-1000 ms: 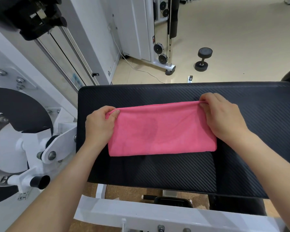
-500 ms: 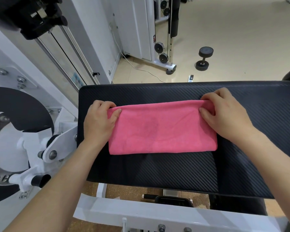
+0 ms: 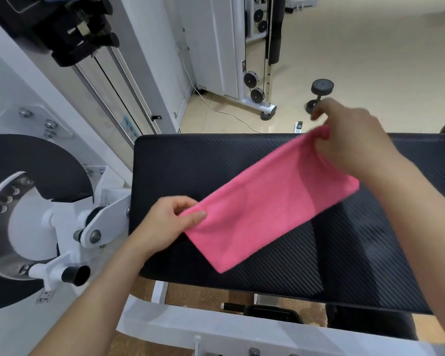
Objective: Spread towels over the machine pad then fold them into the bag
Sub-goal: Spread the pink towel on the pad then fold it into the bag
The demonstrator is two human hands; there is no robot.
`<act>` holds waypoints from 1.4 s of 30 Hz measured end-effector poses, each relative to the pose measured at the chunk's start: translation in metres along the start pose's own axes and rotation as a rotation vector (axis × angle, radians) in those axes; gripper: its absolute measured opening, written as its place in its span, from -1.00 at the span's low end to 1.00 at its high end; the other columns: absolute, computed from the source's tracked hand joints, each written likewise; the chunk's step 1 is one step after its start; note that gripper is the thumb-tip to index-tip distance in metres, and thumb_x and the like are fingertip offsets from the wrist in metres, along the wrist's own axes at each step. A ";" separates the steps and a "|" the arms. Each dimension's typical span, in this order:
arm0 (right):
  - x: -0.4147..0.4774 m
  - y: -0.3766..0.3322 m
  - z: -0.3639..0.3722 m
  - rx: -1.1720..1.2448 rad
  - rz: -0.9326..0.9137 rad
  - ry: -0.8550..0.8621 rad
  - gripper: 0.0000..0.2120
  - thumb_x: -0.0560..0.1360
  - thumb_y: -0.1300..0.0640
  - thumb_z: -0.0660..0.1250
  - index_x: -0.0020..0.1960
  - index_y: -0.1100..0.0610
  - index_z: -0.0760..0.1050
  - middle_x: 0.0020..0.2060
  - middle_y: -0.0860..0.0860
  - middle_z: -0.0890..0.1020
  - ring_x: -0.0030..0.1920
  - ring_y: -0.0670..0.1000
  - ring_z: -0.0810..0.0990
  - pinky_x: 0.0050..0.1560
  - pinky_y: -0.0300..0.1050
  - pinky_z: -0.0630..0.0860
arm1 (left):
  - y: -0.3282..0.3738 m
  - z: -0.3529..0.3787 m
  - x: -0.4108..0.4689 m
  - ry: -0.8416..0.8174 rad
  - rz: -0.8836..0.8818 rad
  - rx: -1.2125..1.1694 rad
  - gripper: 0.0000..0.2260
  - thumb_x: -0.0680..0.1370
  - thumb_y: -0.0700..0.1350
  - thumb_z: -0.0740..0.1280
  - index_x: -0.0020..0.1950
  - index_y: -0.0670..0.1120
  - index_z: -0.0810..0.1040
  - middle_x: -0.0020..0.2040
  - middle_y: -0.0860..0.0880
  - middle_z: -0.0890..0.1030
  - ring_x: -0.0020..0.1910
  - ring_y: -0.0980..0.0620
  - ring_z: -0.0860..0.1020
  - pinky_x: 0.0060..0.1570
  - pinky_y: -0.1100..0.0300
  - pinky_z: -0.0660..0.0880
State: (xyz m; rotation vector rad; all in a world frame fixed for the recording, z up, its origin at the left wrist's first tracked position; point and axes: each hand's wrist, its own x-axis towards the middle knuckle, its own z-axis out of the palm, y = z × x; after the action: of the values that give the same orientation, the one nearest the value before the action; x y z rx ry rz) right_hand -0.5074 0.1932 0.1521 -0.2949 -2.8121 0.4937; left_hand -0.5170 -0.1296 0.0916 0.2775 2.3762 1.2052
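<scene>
We look down from head height on a black padded machine pad [image 3: 195,163] with a ribbed surface, mounted on a white gym machine frame [image 3: 165,322]. A pink towel [image 3: 267,201], already doubled into a long band, hangs between two bare hands above the pad and slants from lower left to upper right.

The left hand [image 3: 165,222] pinches the towel's near left end, thumb on top and fingers beneath, low and close to the pad. The right hand [image 3: 350,142] grasps the far right end with curled fingers and sits higher, over the pad's back edge. It is blurred with motion, so we cannot make out each finger.

We judge that each hand holds one short end so the band stays taut and flat, ready for one end to be brought over to the other for the next fold. The tilt suggests the right end is the one to travel. The towel's lowest corner points at the front of the pad, and we cannot tell whether it touches.

No bag is in view, so the packing step lies ahead. The risk here is the layers slipping apart while the cloth is in the air.

Beyond the pad we see a beige floor, a black dumbbell [image 3: 320,95] and a white cable [image 3: 224,111].
</scene>
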 end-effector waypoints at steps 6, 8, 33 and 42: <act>-0.024 -0.069 0.066 0.020 -0.377 0.125 -0.47 0.39 0.36 0.35 0.36 0.21 0.41 0.29 0.30 0.42 0.28 0.32 0.40 0.13 0.20 0.48 | -0.037 0.044 -0.038 0.235 -0.274 -0.391 -0.81 0.58 -0.02 0.33 -0.07 -0.11 0.66 -0.21 -0.02 0.68 -0.19 0.02 0.62 -0.04 0.05 0.55; -0.061 -0.066 0.096 -0.036 -0.465 0.090 -0.55 0.39 0.26 0.41 0.27 0.21 0.49 0.18 0.28 0.50 0.11 0.28 0.50 -0.04 0.15 0.53 | -0.044 0.052 -0.042 0.301 -0.292 -0.440 -0.83 0.58 -0.01 0.34 -0.06 -0.09 0.64 -0.25 0.02 0.66 -0.20 0.02 0.60 -0.06 0.02 0.55; -0.174 -0.051 0.137 0.030 -0.591 -0.055 -0.53 0.42 0.04 0.28 0.30 0.16 0.53 0.25 0.06 0.60 0.29 0.11 0.54 0.26 0.10 0.36 | -0.030 0.038 -0.069 0.463 0.071 -0.139 -0.68 0.46 -0.14 0.33 0.13 0.20 0.58 0.18 0.03 0.49 0.20 0.09 0.47 0.22 0.14 0.46; -0.164 -0.068 0.096 0.110 -0.461 -0.424 -0.55 0.53 -0.13 0.05 0.29 -0.03 0.50 0.20 -0.15 0.62 0.25 -0.08 0.53 0.25 -0.08 0.35 | -0.038 0.067 -0.049 0.251 0.595 0.675 -0.75 0.49 -0.06 0.31 0.12 -0.10 0.58 0.09 0.01 0.64 0.19 0.03 0.56 0.33 0.03 0.37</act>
State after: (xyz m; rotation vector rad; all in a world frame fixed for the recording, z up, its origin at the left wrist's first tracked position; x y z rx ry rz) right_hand -0.3916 0.0610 0.0523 0.5321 -3.0881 0.6559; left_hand -0.4409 -0.1231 0.0415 1.1724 2.9772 0.6146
